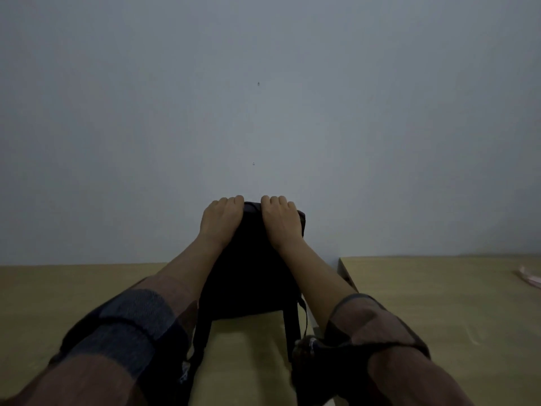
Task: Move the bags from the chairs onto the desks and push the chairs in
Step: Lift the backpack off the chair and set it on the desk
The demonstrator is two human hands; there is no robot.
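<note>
1. Bag (pixel 248 276): a black backpack is being stood upright on the desk (pixel 87 294), its top edge at the wall (pixel 263 112) and its base toward the person. Its long axis is running vertically, straight down from the grip.

2. Left hand (pixel 221 222): it is being laid over the bag's upper left corner, fingers curled over the top edge. The fingertips are hidden behind the bag, so how firmly the fabric is being gripped cannot be told.

3. Right hand (pixel 281 222): it is being laid over the upper right part of the top edge in the same manner, fingers curled over and out of sight behind it. A short stretch of the bag's top is being left bare between the two hands.

4. Straps (pixel 202 341): two dark straps are being trailed from the bag's base back toward the person, below the grip and between the forearms.

5. Second desk (pixel 439 303): it is being seen to the right of the grip, parted from the first by a narrow gap; a pink item (pixel 530 278) is lying at its far right edge, too small to identify.

6. Key relation: the whole bag is hanging below the grip and centred between both hands, neither hand being nearer. The placing is judged nearly complete; release is judged to depend on the bag leaning stably against the wall. No chair is being shown.
</note>
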